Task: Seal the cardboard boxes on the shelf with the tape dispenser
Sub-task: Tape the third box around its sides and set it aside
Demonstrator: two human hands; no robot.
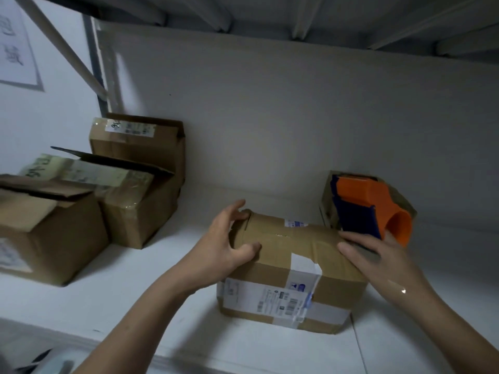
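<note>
Left hand [229, 247] grips box [286, 242] edge; right hand [378, 263] flat beside tape dispenser [361, 206].

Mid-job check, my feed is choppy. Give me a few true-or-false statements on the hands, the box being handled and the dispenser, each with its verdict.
1. The left hand has a grip on the left end of the box. True.
2. The dispenser is green. False: it is orange and dark blue.
3. Three more boxes stand at the left of the shelf. True.
4. The right hand is curled round the dispenser's handle. False: its fingers lie straight on the right end of the box, and the dispenser is just behind them.
5. The box has white labels on its front. True.
</note>
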